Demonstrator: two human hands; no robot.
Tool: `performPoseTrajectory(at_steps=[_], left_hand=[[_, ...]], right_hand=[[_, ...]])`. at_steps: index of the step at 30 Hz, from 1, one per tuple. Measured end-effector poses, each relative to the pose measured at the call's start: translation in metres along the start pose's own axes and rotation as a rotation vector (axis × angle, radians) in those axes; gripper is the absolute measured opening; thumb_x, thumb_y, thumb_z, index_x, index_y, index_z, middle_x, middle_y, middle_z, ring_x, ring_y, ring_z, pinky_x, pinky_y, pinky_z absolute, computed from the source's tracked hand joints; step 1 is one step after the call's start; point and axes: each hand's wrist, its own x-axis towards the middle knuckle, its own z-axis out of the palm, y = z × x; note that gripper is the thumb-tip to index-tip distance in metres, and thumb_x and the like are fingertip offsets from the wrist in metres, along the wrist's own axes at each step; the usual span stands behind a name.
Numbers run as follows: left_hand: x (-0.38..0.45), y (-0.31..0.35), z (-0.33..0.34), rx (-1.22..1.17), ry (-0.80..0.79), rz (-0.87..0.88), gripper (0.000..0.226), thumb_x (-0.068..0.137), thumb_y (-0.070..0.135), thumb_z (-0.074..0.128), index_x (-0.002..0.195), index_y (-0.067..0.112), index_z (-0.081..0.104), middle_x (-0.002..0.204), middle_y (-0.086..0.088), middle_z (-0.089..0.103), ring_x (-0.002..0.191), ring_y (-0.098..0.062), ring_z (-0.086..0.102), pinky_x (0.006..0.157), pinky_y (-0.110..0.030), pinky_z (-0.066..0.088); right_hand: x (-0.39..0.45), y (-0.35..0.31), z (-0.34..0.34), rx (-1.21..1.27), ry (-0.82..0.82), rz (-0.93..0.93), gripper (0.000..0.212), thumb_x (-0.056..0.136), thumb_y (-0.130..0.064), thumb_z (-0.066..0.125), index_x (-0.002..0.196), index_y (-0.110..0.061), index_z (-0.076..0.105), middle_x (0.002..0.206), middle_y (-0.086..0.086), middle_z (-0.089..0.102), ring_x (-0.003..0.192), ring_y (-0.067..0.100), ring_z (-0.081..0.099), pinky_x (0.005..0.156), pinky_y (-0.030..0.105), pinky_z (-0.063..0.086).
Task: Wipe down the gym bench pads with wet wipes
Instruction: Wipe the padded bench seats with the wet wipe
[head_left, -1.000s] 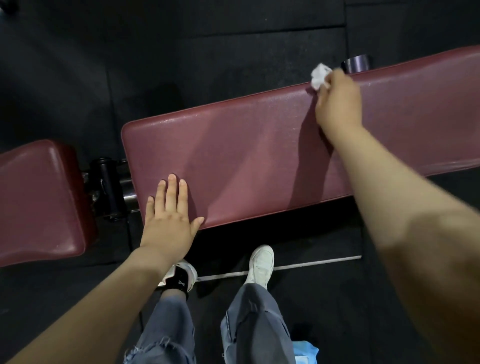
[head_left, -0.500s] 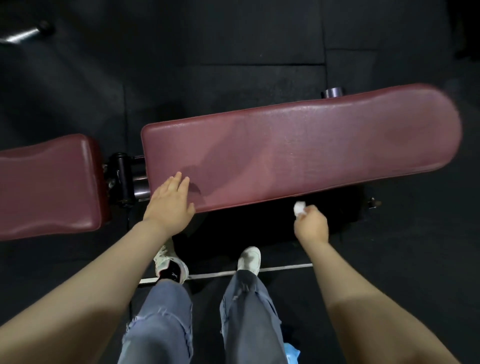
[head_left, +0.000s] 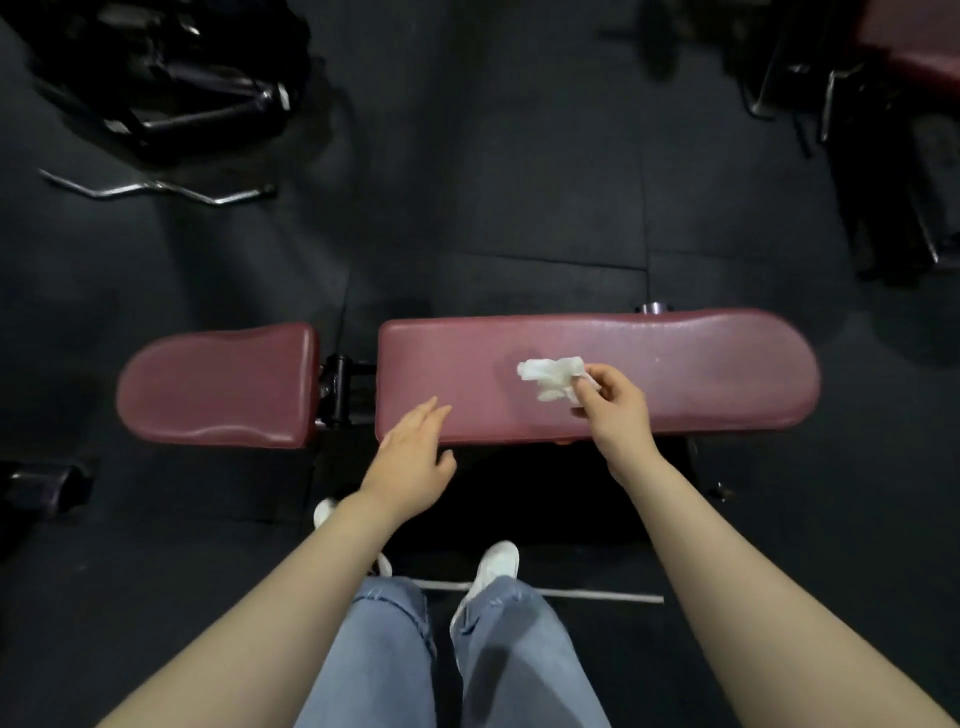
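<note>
Our right hand (head_left: 618, 410) pinches a crumpled white wet wipe (head_left: 553, 378) between thumb and fingertips, the other fingers curled; the wipe hangs from the pinch toward 9 o'clock, over the middle of the long maroon back pad (head_left: 727, 374). Whether it touches the vinyl we cannot tell. Our left hand (head_left: 413, 457) is released, fingers straight and loosely together, pointing toward 1 o'clock, with the fingertips over the near edge of the back pad close to its 9 o'clock corner; contact is unclear.

The back pad runs from 9 to 3 o'clock, squared at the left end and rounded at the right. Across a narrow gap with a black hinge (head_left: 340, 387) lies the shorter seat pad (head_left: 213, 384), at 9 o'clock. Beyond the far edge, toward 12 o'clock, is dark rubber floor (head_left: 493, 182). A bent chrome bar (head_left: 156, 189) lies at 10 o'clock, black frames stand at 2 o'clock.
</note>
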Motion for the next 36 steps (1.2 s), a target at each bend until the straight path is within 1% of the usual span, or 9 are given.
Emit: performPoseTrajectory(at_steps=[7, 11, 16, 20, 23, 25, 28, 32, 36], left_hand=[[-0.060, 0.046, -0.077, -0.401, 0.282, 0.086, 0.059, 0.099, 0.026, 0.056, 0.153, 0.025, 0.030, 0.151, 0.018, 0.031, 0.142, 0.001, 0.024, 0.116, -0.020, 0.019], [-0.098, 0.041, -0.128, -0.451, 0.447, 0.189, 0.046, 0.095, 0.023, 0.063, 0.137, 0.033, 0.047, 0.138, 0.023, 0.044, 0.129, 0.007, 0.037, 0.107, -0.011, 0.029], [-0.144, -0.007, -0.171, -0.332, 0.580, 0.254, 0.017, 0.086, 0.013, 0.068, 0.094, 0.027, 0.061, 0.096, 0.019, 0.056, 0.094, 0.000, 0.052, 0.082, -0.022, 0.041], [-0.191, -0.060, -0.202, -0.271, 0.647, 0.257, 0.015, 0.083, 0.015, 0.066, 0.087, 0.027, 0.059, 0.088, 0.013, 0.057, 0.088, -0.012, 0.053, 0.081, -0.036, 0.046], [-0.224, -0.105, -0.221, -0.194, 0.658, 0.257, 0.016, 0.082, 0.014, 0.067, 0.086, 0.027, 0.059, 0.087, 0.013, 0.058, 0.090, -0.010, 0.054, 0.083, -0.034, 0.045], [-0.243, -0.134, -0.232, -0.115, 0.652, 0.294, 0.013, 0.082, 0.016, 0.068, 0.088, 0.026, 0.062, 0.086, 0.016, 0.056, 0.090, -0.006, 0.051, 0.083, -0.027, 0.040], [-0.263, -0.176, -0.242, -0.012, 0.659, 0.327, 0.017, 0.078, 0.013, 0.072, 0.089, 0.024, 0.066, 0.085, 0.017, 0.051, 0.086, -0.006, 0.049, 0.079, -0.024, 0.040], [-0.275, -0.226, -0.251, -0.029, 0.645, 0.238, 0.017, 0.083, 0.015, 0.071, 0.093, 0.028, 0.069, 0.093, 0.018, 0.054, 0.097, -0.004, 0.052, 0.085, -0.027, 0.044], [-0.277, -0.260, -0.267, -0.235, 0.633, 0.119, 0.024, 0.085, 0.011, 0.062, 0.096, 0.032, 0.064, 0.102, 0.022, 0.057, 0.107, -0.004, 0.052, 0.094, -0.020, 0.040]], right_hand=[[-0.067, -0.094, 0.028, -0.055, -0.193, -0.144, 0.030, 0.093, -0.001, 0.053, 0.088, -0.028, 0.064, 0.088, -0.003, 0.068, 0.079, 0.013, 0.061, 0.076, 0.034, 0.053], [-0.119, -0.130, 0.063, 0.019, -0.296, -0.135, 0.026, 0.095, 0.000, 0.051, 0.092, -0.023, 0.063, 0.089, -0.002, 0.070, 0.077, 0.013, 0.063, 0.074, 0.031, 0.055], [-0.174, -0.160, 0.124, 0.142, -0.417, -0.045, 0.017, 0.092, 0.002, 0.053, 0.100, -0.010, 0.063, 0.095, 0.010, 0.069, 0.087, 0.020, 0.067, 0.077, 0.035, 0.059], [-0.218, -0.187, 0.188, 0.463, -0.505, 0.144, 0.015, 0.093, 0.003, 0.046, 0.097, -0.004, 0.058, 0.104, 0.020, 0.068, 0.090, 0.026, 0.070, 0.077, 0.037, 0.055], [-0.246, -0.196, 0.237, 0.594, -0.619, 0.199, 0.020, 0.100, -0.018, 0.048, 0.106, -0.002, 0.058, 0.115, 0.018, 0.068, 0.104, 0.027, 0.068, 0.088, 0.040, 0.053], [-0.260, -0.196, 0.269, 0.555, -0.613, 0.154, 0.024, 0.098, -0.023, 0.056, 0.109, -0.001, 0.057, 0.112, 0.015, 0.068, 0.103, 0.026, 0.068, 0.088, 0.038, 0.053], [-0.274, -0.195, 0.311, 0.461, -0.509, 0.087, 0.016, 0.091, -0.004, 0.063, 0.106, -0.001, 0.057, 0.098, 0.015, 0.065, 0.086, 0.023, 0.067, 0.077, 0.034, 0.054], [-0.284, -0.192, 0.360, 0.369, -0.401, 0.085, 0.020, 0.084, -0.009, 0.069, 0.103, -0.011, 0.063, 0.101, 0.011, 0.067, 0.094, 0.027, 0.066, 0.088, 0.041, 0.054], [-0.287, -0.200, 0.393, 0.088, -0.406, -0.053, 0.021, 0.083, -0.004, 0.065, 0.097, -0.020, 0.065, 0.097, -0.001, 0.066, 0.087, 0.014, 0.060, 0.073, 0.023, 0.047]])
